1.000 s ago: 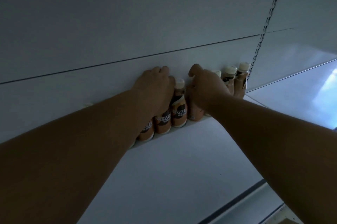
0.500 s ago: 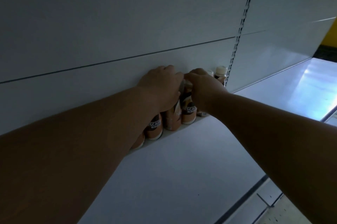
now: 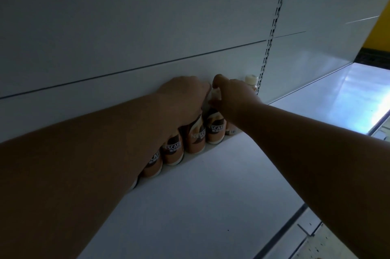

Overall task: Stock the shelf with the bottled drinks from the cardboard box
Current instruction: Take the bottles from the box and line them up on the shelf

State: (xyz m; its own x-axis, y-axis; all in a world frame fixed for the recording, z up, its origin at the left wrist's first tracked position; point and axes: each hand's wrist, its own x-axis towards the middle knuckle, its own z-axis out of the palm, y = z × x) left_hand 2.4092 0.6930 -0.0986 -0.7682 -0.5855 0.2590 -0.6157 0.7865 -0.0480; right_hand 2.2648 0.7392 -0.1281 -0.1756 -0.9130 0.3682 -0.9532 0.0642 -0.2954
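Reaching both hands to the far bottle row on the shelf. Left hand and right hand closing over bottle tops; exact grip hidden.

Dim white back panel, slotted upright

The picture is dim and bluish; my forearms are dark shadows, and bright glare falls at the right edge.

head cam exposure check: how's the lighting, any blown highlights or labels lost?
Head view: dim and underexposed, both forearms nearly silhouetted; glare blows out the glossy white shelf surface at right; the brown-labelled coffee bottles stay partly readable; left hand and right hand look slightly soft.
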